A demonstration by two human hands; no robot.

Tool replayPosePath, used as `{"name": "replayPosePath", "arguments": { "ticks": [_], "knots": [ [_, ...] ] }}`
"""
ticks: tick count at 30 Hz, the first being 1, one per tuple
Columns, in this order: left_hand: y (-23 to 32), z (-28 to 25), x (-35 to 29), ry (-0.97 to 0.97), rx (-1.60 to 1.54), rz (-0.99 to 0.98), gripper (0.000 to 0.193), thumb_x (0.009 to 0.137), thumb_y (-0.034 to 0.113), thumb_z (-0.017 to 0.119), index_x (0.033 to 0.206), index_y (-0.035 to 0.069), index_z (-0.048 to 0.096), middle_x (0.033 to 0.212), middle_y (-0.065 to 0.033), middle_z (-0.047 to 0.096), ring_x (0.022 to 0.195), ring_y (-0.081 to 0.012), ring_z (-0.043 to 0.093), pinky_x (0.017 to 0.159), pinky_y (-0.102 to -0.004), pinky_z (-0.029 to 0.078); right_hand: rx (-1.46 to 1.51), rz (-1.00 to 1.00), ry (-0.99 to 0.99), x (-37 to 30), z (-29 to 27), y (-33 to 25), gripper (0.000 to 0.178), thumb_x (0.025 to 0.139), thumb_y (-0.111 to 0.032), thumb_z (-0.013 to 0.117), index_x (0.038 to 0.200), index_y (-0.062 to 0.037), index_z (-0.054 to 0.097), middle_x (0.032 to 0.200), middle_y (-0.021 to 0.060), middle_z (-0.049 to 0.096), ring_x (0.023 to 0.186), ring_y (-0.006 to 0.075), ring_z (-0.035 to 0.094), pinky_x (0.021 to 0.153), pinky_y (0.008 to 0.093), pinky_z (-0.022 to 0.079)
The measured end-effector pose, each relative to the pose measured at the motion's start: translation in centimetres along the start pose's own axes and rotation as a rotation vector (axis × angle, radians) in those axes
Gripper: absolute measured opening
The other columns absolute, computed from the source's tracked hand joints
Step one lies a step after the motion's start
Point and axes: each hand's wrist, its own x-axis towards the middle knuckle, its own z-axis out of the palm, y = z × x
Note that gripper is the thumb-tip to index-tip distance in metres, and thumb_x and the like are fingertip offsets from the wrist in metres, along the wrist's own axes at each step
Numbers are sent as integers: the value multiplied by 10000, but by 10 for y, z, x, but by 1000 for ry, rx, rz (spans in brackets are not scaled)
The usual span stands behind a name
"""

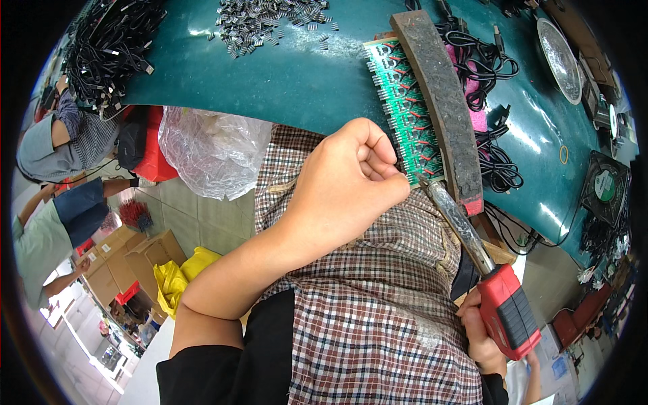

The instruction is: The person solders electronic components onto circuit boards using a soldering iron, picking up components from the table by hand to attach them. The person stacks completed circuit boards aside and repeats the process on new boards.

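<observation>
A green circuit board panel (401, 101) lies along the table edge, with a row of metal pins down its left side and short red and black wires on it. A long dark, rough bar (439, 101) rests along its right side. My right hand (482, 334) grips the red and black handle of a soldering gun (466, 236). Its tip is at the near end of the panel; whether it touches I cannot tell. Close to that tip, my left hand (351, 169) is closed in a pinch beside the pins. What its fingers hold, if anything, is hidden.
On the green table (270, 81) lie a heap of small metal connectors (263, 23) and black cable bundles (111, 50). Coiled cables (486, 67), a round metal dish (559, 61) and a fan (606, 187) are at right. A clear plastic bag (212, 152) hangs at the edge. People sit at left.
</observation>
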Motion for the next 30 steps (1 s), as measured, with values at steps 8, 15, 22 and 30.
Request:
{"name": "replayPosePath", "arguments": {
  "ticks": [8,15,22,30],
  "knots": [
    [0,1,0,12,14,4,238,787,59,768,931,-9,591,815,-77,696,736,-116,660,689,-274,548,130,-68,46,6,2,-3,316,608,-13,774,921,-1,734,799,144,655,637,318,674,583,383,547],
    [2,1,0,19,29,5,247,785,61,769,937,-13,590,812,-80,698,734,-116,662,687,-273,547,16,-92,50,6,2,-5,337,587,-23,780,922,-17,739,805,141,657,644,326,676,583,394,547],
    [5,1,-1,-12,51,-4,255,848,-45,745,972,43,540,844,4,644,754,-25,607,691,-187,498,-57,-155,83,2,3,2,335,570,-16,792,901,-10,736,822,143,671,651,324,692,599,383,563],
    [5,1,-2,-10,56,-15,254,853,-41,745,966,47,535,835,7,646,748,-21,602,682,-187,493,64,9,42,-7,7,11,331,563,2,787,889,10,728,812,141,675,634,321,693,580,375,557]
  ]
}}
